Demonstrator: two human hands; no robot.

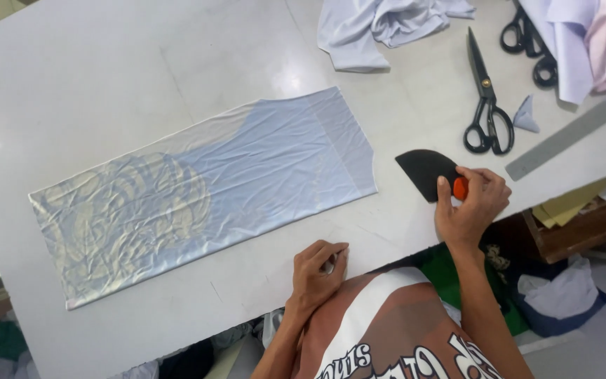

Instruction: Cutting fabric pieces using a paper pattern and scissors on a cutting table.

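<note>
At the lower middle of the frame, a person in a brown and white printed shirt point(394, 330) is leaning over a pale grey worktable point(106, 70), with the left hand point(317, 270) curling shut near the table's front edge, fingertips pressing down on the surface; something small may be pinched under them, though that cannot be told. Just right of centre, the right hand point(473, 203) is closing around a small orange piece point(461, 188), thumb and fingers gripping it at the edge of a black curved template point(426, 170) that is lying flat on the table. Left of that template, filling the middle and left of the frame, a long rectangle of crinkled pale blue fabric point(205, 193) is lying spread out flat, its left end catching a yellowish sheen. Farther up, at right of centre, black tailor's scissors point(487, 95) are lying closed beside a small folded fabric scrap point(526, 116), with a grey ruler point(562, 140) slanting toward the right edge. Along the top, a heap of white cloth point(387, 24) is bunching up, and a second pair of black scissors point(527, 42) is showing partly under more fabric in the upper right corner.
</note>
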